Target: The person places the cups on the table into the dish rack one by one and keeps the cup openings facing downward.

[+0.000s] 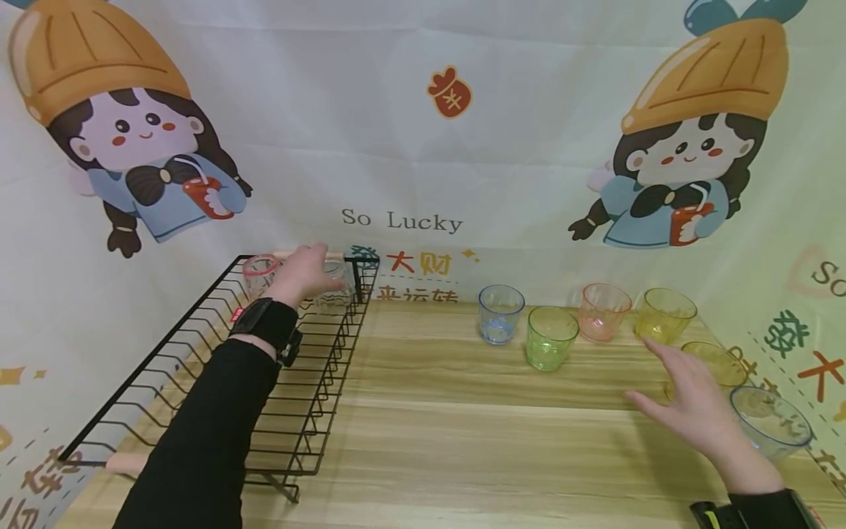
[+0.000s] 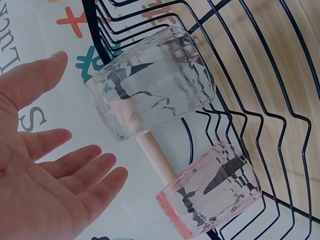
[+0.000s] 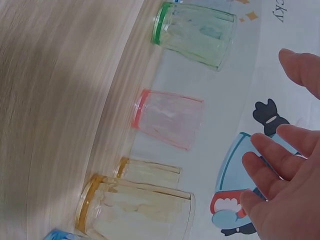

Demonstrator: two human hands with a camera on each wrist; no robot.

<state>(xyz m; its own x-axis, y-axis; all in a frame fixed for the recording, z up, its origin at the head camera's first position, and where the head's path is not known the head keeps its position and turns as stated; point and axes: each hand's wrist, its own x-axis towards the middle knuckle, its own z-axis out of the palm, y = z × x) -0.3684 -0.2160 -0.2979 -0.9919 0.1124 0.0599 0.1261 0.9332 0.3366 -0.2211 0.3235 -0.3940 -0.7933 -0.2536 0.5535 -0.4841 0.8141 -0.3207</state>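
Observation:
My left hand (image 1: 304, 275) is over the far end of a black wire dish rack (image 1: 330, 397), fingers spread and holding nothing. Beside it in the rack are a clear glass (image 2: 150, 85) and a pink-rimmed glass (image 2: 210, 192); the left wrist view shows a gap between hand and glasses. On the right, my right hand (image 1: 700, 411) hovers with thumb and fingers apart near a yellow glass (image 1: 667, 316). A second yellow glass (image 1: 720, 360) is partly hidden behind this hand, and a blue-rimmed glass (image 1: 773, 426) stands to its right.
Farther left along the back of the wooden table (image 1: 476, 455) stand a blue glass (image 1: 501, 316), a green glass (image 1: 551, 339) and a pink glass (image 1: 603, 314). A printed cloth (image 1: 529, 147) hangs behind. The rack has a light wooden handle (image 2: 157, 157).

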